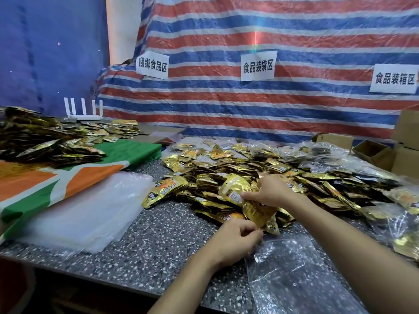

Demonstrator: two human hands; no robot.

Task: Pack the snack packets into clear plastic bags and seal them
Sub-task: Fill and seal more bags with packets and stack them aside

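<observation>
The speckled stone counter (145,257) carries a large loose pile of gold snack packets (226,175) across its centre and right. The right hand (271,191) sits at the near edge of that pile, with its fingers curled and clamped on a few held packets (256,210), which hang down from it towards the person. The left hand (235,242) lies just below them, its fingers curled and pinching the crumpled top edge of a clear plastic bag (299,275). The bag lies on the counter at near right; whether its mouth is parted cannot be told. A flat stack of clear bags (90,214) rests at the left, against a green, orange and white cloth (74,177). A second heap of packets (45,141) sits on that cloth. Cardboard boxes (376,152) stand at far right, and a striped tarpaulin (249,105) hangs behind.
</observation>
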